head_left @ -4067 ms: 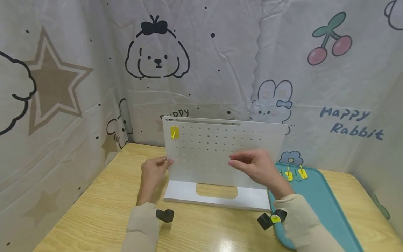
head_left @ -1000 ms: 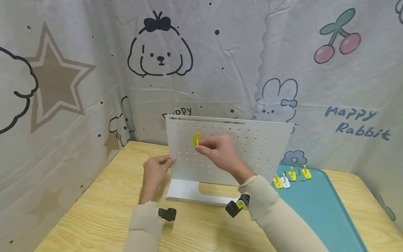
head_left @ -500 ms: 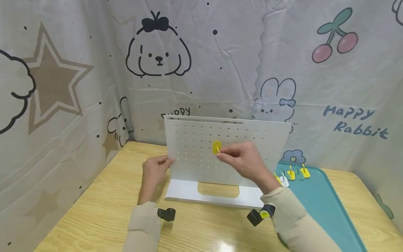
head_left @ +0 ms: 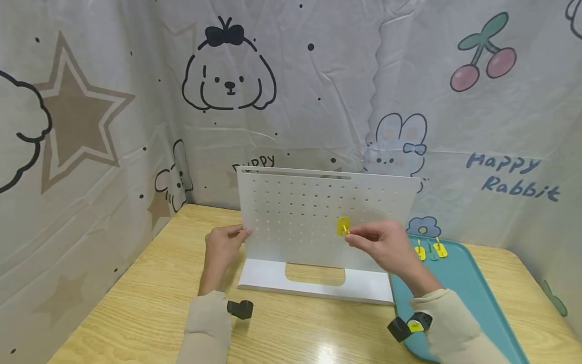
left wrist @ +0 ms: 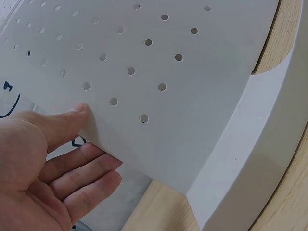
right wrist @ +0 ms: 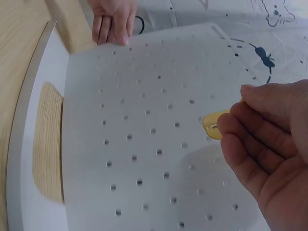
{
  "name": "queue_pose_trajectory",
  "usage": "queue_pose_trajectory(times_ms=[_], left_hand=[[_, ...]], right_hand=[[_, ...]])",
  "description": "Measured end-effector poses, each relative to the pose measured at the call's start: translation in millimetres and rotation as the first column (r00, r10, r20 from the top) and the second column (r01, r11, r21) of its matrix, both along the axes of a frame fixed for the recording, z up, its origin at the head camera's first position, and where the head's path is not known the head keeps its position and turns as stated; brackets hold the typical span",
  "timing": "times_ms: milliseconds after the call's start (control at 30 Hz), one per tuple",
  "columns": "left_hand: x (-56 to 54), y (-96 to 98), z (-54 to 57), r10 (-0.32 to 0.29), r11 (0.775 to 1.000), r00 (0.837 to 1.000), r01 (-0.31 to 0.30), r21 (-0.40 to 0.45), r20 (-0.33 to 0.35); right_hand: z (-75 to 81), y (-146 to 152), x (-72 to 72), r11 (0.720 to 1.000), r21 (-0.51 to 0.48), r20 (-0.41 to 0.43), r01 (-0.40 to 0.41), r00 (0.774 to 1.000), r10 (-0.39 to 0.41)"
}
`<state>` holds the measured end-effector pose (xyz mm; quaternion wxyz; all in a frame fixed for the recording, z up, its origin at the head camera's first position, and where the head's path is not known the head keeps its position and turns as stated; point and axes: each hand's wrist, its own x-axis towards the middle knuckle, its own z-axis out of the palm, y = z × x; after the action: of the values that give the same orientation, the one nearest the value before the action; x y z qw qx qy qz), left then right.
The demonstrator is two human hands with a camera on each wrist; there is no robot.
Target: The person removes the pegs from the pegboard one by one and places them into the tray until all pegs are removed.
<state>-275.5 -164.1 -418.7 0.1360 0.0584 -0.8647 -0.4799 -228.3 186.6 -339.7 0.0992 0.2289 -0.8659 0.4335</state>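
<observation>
A white pegboard (head_left: pixel 291 232) with rows of small holes stands upright on its base. My left hand (head_left: pixel 224 245) grips its left edge, the thumb on the front face and the fingers behind, as the left wrist view (left wrist: pixel 57 163) shows. My right hand (head_left: pixel 384 245) pinches the prong of a yellow hook (head_left: pixel 343 226) between thumb and fingertips. The hook's flat plate faces the right-middle part of the board. In the right wrist view the fingers partly cover this yellow hook (right wrist: pixel 212 126), close over the board's face.
A teal tray (head_left: pixel 459 298) lies to the right of the pegboard. Yellow hooks (head_left: pixel 439 247) and a green hook (head_left: pixel 431 250) lie at its far end; my right hand and forearm hide part of it. A patterned curtain (head_left: pixel 291 126) hangs behind the wooden table (head_left: pixel 282 328).
The yellow hook, at the board's upper left corner 4.1 s ago, has been taken off by my right hand and carried right and down across the board. My left hand stays at the edge.
</observation>
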Motion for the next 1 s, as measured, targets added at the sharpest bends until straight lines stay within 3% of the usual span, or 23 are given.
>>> queue_pose_trajectory(times_ms=[500,767,1000], left_hand=[[0.3,0.7,3.1,0.003,1.000,0.999,-0.004,0.010,0.034],[1.6,1.0,2.4,0.001,1.000,1.000,-0.002,0.018,0.026],[1.1,1.8,2.0,0.002,1.000,1.000,-0.002,0.016,0.024]], right_hand=[[-12.0,50.8,17.5,0.987,0.053,-0.043,0.153,0.988,-0.151],[-19.7,76.8,21.3,0.981,0.058,-0.081,0.187,0.980,-0.182],[-17.1,95.9,25.2,0.948,0.131,-0.019,0.289,0.957,-0.289]])
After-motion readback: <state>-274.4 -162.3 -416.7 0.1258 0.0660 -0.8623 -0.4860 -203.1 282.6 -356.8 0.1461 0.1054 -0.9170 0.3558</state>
